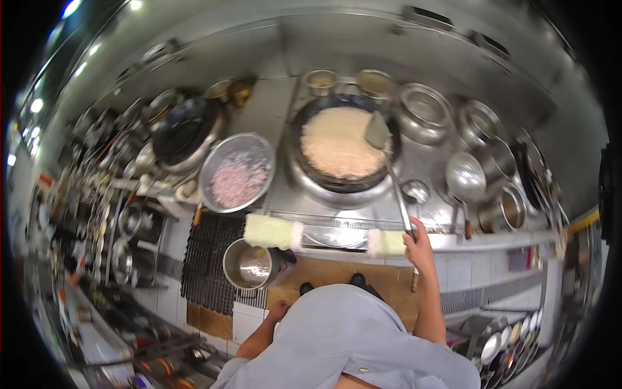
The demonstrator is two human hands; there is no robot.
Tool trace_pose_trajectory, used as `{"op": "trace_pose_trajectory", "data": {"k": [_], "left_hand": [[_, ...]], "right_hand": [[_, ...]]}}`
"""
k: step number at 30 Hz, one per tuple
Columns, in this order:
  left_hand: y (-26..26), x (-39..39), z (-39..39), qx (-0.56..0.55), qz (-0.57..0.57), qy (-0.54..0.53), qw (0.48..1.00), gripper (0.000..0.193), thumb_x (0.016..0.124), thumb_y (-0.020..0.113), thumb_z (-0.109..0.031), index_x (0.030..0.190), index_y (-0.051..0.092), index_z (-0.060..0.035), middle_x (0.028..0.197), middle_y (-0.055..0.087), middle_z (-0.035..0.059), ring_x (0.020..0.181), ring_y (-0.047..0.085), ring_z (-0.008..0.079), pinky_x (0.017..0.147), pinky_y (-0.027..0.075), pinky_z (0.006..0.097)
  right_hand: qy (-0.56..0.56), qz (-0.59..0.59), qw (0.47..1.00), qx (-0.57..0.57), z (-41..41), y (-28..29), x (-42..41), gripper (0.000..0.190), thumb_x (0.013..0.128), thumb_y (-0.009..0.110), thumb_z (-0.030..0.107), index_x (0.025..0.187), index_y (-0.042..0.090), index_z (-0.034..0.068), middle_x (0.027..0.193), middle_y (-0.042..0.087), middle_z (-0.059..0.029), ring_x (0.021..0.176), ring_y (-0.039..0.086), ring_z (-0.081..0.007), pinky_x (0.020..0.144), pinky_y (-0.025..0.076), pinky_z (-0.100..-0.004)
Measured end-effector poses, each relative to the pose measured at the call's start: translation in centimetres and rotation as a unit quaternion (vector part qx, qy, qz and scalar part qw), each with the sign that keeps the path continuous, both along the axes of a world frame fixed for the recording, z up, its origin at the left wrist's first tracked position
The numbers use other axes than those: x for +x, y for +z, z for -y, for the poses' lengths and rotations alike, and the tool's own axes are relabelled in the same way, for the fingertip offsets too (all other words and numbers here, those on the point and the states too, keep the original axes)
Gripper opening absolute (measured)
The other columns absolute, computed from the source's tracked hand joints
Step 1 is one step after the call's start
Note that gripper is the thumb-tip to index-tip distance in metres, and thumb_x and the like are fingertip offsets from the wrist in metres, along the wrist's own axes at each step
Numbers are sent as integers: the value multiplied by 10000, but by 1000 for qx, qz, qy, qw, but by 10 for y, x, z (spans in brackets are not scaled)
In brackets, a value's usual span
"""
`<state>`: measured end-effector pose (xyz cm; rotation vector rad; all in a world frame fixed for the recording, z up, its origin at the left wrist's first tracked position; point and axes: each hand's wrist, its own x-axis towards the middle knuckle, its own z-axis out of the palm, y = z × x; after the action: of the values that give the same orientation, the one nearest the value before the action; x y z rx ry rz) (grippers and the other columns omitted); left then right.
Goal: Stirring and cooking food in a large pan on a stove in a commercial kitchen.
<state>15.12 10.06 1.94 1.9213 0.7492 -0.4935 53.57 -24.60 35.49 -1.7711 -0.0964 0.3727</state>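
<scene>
My right hand (419, 247) grips the dark handle of a long wok spatula (399, 194). Its broad metal blade (378, 130) rests over the right side of a large black wok (297, 127). A pale, tan mass of food (337, 141), perhaps minced meat, fills much of the wok. Beside my waist hangs my left hand (280, 309), with nothing visible in it; its fingers are too small to make out. To the wok's left stands a metal basin (208, 167) with pink, raw-looking mince (238, 182) in it.
An empty-looking dark wok (187, 129) sits farther left. Right of the cooking wok are a ladle (416, 191), a perforated skimmer (465, 176) and several metal pots (425, 112). Light green cloths (272, 232) drape the front rail. A metal pot (249, 265) stands below the counter edge.
</scene>
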Motion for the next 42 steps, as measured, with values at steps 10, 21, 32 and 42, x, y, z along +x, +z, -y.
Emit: {"op": "trace_pose_trajectory", "data": {"k": [10, 21, 32, 42], "left_hand": [[29, 24, 28, 76, 13, 35, 996, 408, 885, 538, -416, 862, 710, -47, 898, 698, 199, 887, 658, 385, 792, 491, 493], [25, -24, 56, 145, -20, 129, 981, 337, 764, 632, -306, 881, 699, 3, 909, 691, 243, 854, 659, 422, 775, 519, 486], [2, -36, 66, 58, -50, 179, 981, 326, 804, 596, -334, 921, 707, -52, 903, 696, 220, 888, 673, 378, 805, 501, 470], [-3, -16, 47, 59, 3, 88, 994, 297, 884, 621, -333, 1006, 697, -73, 988, 708, 173, 951, 667, 331, 848, 511, 439]], "right_hand": [[73, 15, 997, -9, -9, -9, 7, 527, 935, 517, 12, 1437, 400, 121, 739, 501, 2, 423, 368, -29, 333, 286, -197], [154, 21, 988, -19, -58, -1, 27, 501, 936, 543, 17, 1416, 433, 108, 709, 510, -5, 421, 379, -39, 335, 294, -198], [70, 149, 983, -78, -36, -34, 63, 498, 945, 553, 41, 1421, 442, 142, 689, 479, 11, 442, 358, -51, 374, 281, -236], [0, 58, 997, -41, 3, -16, 48, 510, 943, 556, 59, 1422, 412, 159, 700, 493, 12, 422, 370, -47, 343, 293, -219]]}}
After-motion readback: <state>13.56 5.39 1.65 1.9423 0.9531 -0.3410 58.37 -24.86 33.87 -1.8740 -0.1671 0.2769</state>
